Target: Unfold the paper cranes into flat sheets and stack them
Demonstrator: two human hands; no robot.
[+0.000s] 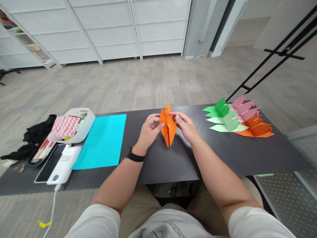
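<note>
An orange folded paper, long and diamond-shaped with a slit in its lower half, is held up over the dark table between my two hands. My left hand pinches its left edge, thumb on the front face. On the opposite edge, my right hand grips it with thumb and fingers near the upper right. The paper's lower points hang towards me, and its tip points away. Fingers behind the paper are partly hidden.
Folded paper pieces in green, pale green, pink and orange stand at the right. Leftward lie cyan paper, a white basket, a phone, a cabled power bank and black cloth.
</note>
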